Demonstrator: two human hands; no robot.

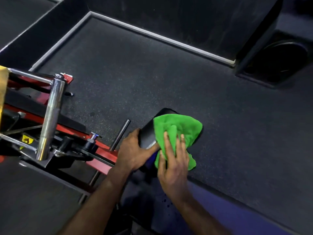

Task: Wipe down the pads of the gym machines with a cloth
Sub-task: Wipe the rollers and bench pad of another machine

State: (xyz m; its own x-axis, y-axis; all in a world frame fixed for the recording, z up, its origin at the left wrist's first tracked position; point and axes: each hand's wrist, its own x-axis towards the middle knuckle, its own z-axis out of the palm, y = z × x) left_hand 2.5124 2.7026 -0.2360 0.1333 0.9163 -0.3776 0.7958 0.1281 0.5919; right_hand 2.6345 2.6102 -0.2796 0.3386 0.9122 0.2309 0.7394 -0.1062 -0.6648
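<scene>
A: Cloth [176, 131] first. Where is the green cloth?

B: It lies on top of the black pad [148, 134]. The right hand [172, 160] presses down on it with flat, spread fingers. The hand does not squeeze it. It just pushes.

A: And the other hand?

B: The left hand [133, 150] holds the near left side of the pad. Its fingers curl around the edge and its thumb lies along the front, next to the cloth.

A: How much of the pad can you see?

B: Only the left part and the far corner. The cloth covers the rest and hangs down the near side.

A: What is beside the pad?

B: 1 dark metal bar [121, 134] sticks up just left of the left hand. It joins a red frame [103, 150]. Farther left stands a shiny silver post [50, 119], with a yellow sticker [27, 139] near it.

A: What is under it all?

B: Dark speckled floor [152, 73] with a pale strip [152, 35] along its far edge. 1 big black box [274, 53] sits at the far right, well apart from the hands.
</scene>
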